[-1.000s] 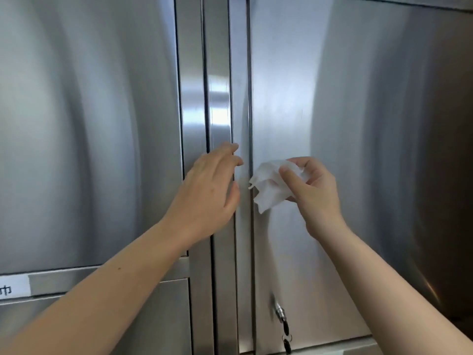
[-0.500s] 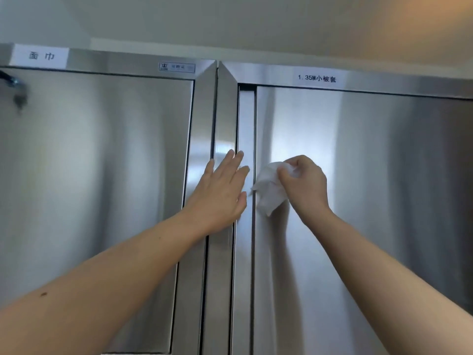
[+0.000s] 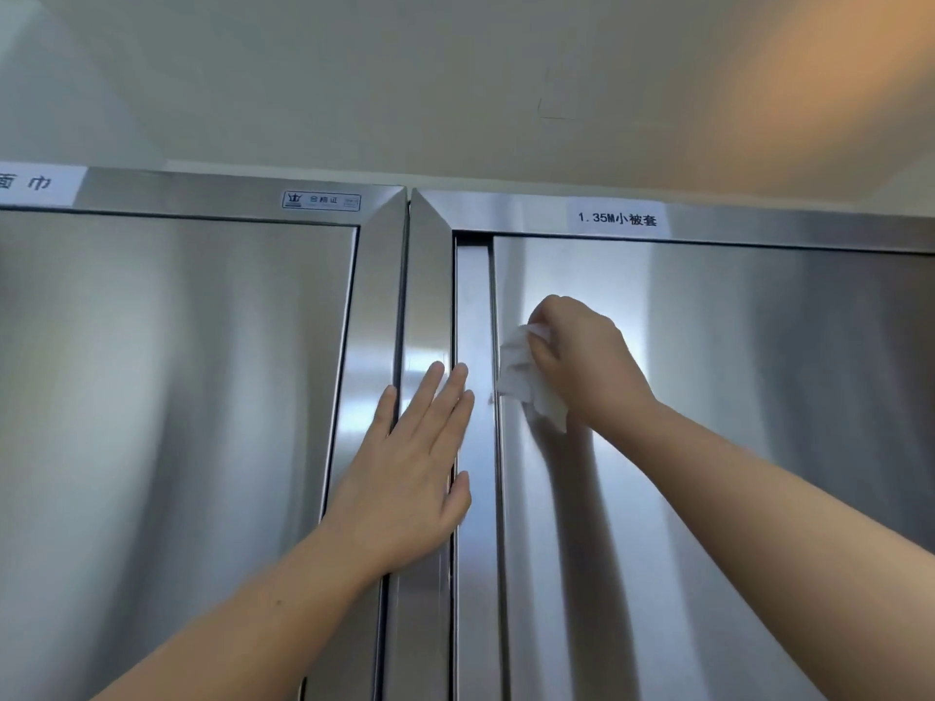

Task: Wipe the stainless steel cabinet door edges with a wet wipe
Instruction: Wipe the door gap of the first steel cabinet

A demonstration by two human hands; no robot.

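Steel filled nearly all I could see, two brushed cabinet fronts under a pale ceiling (image 3: 455,93). My right hand (image 3: 587,361) pinched a crumpled white wet wipe (image 3: 526,384) between thumb and curled fingers (image 3: 544,346). The wipe lay against the wide brushed-steel right cabinet door (image 3: 708,447), just inside its vertical left edge (image 3: 495,498) and some way below the top corner. My left hand (image 3: 410,478) lay flat on the upright steel frame post (image 3: 427,321) between the two cabinets. Its fingers (image 3: 430,392) were straight and a little spread, their tips reaching onto the narrow steel strip (image 3: 473,321) beside the door edge, and it held nothing. I judged the edge wiping to be in progress, with the stretch up to the corner and the long run below yet to cover. The risk I saw was the wipe riding on the flat face instead of the edge itself, since most of it sat on the panel. A loose pinch could also let it bunch up or slip out, and a fold might catch in the seam. My bracing palm would likely leave prints on the post. I could not tell whether the door was fully closed, nor how damp the wipe was. Both cabinets ran out of view below. A white paper label (image 3: 35,183) at far left was cut off, and the small sticker (image 3: 321,200) on the left cabinet's top rail was too small to read.
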